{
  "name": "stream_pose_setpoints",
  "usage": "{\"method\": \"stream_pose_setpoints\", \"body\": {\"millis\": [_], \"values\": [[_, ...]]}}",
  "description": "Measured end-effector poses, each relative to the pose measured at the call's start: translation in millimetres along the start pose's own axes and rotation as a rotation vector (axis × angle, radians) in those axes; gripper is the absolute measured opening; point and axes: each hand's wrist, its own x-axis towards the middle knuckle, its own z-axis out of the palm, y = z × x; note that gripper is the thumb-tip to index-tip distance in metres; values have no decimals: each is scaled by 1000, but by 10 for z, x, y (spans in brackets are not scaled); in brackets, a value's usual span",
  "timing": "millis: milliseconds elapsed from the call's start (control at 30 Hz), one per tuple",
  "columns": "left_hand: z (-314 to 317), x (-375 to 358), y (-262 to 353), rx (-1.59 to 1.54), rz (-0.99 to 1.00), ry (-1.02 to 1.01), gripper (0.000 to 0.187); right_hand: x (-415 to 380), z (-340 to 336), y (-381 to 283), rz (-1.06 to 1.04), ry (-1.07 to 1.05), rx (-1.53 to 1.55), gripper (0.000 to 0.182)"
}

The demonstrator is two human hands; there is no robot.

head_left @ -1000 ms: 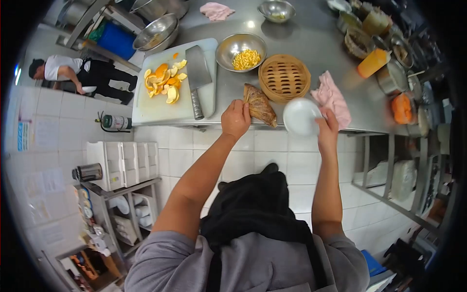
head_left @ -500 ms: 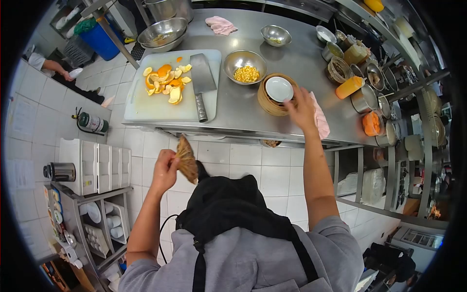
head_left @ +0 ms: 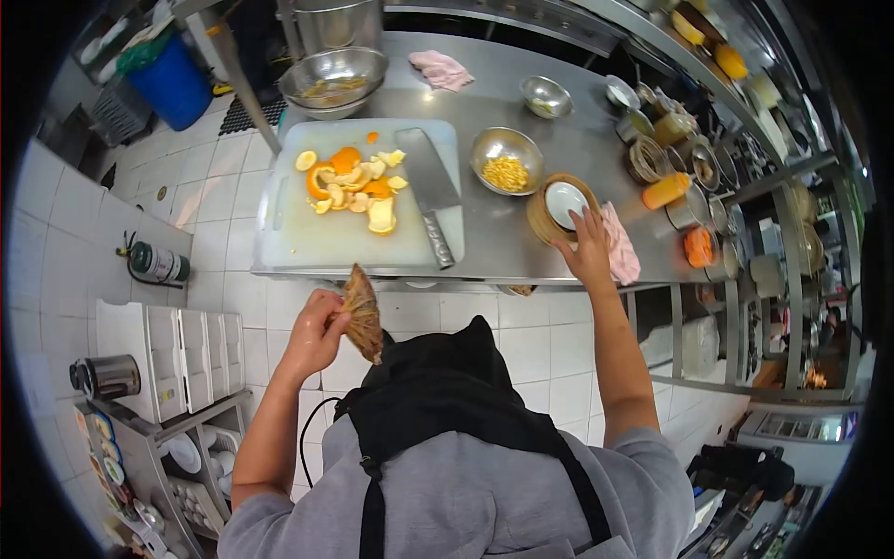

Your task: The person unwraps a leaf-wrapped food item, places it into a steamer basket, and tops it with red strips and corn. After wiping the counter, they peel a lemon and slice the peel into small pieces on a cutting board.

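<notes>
My left hand (head_left: 318, 328) is closed on a brown, wrinkled, dried leaf-like piece (head_left: 361, 315), pinched between thumb and fingers. The piece hangs in front of the counter edge, above the floor. At the counter's right part, my right hand (head_left: 587, 250) rests over the near side of a round bamboo steamer (head_left: 543, 222). Its fingers are stretched and apart, with fingertips at the edge of a small white dish (head_left: 564, 202) that sits inside the steamer. The thumb lies near the steamer's front rim. A pink cloth (head_left: 618, 244) lies just right of this hand.
A white cutting board (head_left: 289, 238) bears orange peels (head_left: 349, 182) and a cleaver (head_left: 428, 182). A metal bowl (head_left: 496, 140) holds yellow pieces. More bowls (head_left: 335, 73) stand behind the board. An orange squeeze bottle (head_left: 665, 192) and several containers line the right side. A fire extinguisher (head_left: 156, 263) stands at left.
The view has shifted, so the counter appears lower and further right. My right hand has settled onto the steamer's near side. My left hand keeps hold of the brown piece.
</notes>
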Motion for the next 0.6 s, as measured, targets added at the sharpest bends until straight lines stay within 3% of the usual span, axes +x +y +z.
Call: {"method": "stream_pose_setpoints", "body": {"millis": [33, 100, 167, 267, 333, 467, 533, 567, 600], "values": [[-24, 48, 37, 26, 21, -29, 9, 60, 58, -151, 15, 32, 129, 54], [10, 214, 60, 43, 61, -36, 10, 158, 93, -796, 245, -174, 571, 52], [132, 438, 105, 56, 117, -36, 10, 271, 252, -1412, -34, -93, 480, 58], [396, 748, 207, 150, 112, 24, 11, 503, 429, -2028, -17, -233, 467, 66], [541, 959, 223, 295, 67, 75, 15, 663, 622, -2108, 19, -548, 449, 74], [743, 1265, 201, 381, 31, 160, 18, 852, 599, -1825, 177, -664, 501, 77], [810, 1425, 142, 128, -199, 66, 18, 831, 441, -1486, 76, -388, 577, 70], [908, 1504, 77, 126, -203, 69, 18, 865, 159, -1448, 72, -393, 577, 70], [1037, 1589, 0, -243, -249, 91, 19, 917, -282, -1465, 243, -572, 727, 65]]}}
